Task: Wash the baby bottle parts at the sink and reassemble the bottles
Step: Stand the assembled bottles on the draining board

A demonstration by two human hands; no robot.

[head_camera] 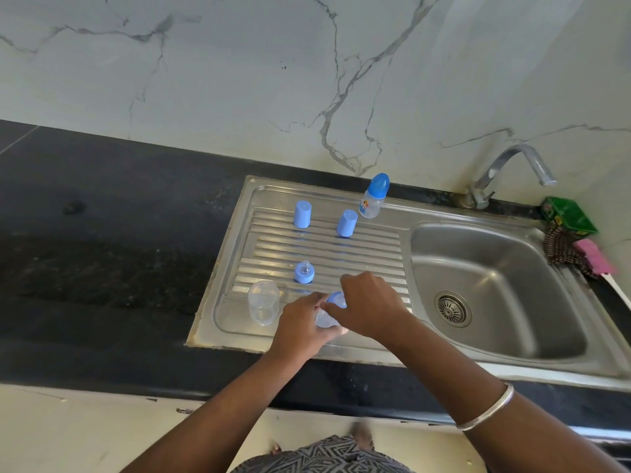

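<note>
On the drainboard (pixel 321 247) left of the sink basin (pixel 491 285), her left hand (pixel 300 327) grips a clear bottle (pixel 326 319) while her right hand (pixel 370 307) pinches its blue collar (pixel 336 299), an empty bottle (pixel 263 302) just left.

Between the fingers of both hands, a clear bottle body (pixel 326 319) is held with a blue collar (pixel 336 298) at its top, low over the near edge of the ribbed steel drainboard. Just left of the fingers stands an empty clear bottle (pixel 263 302), open end up, and just beyond them a blue collar with clear teat (pixel 304 272) sits upright. Farther beyond the fingers two blue caps (pixel 302 214) (pixel 347 223) stand upside down, and farthest off an assembled bottle (pixel 374 196) with blue cap stands upright.
</note>
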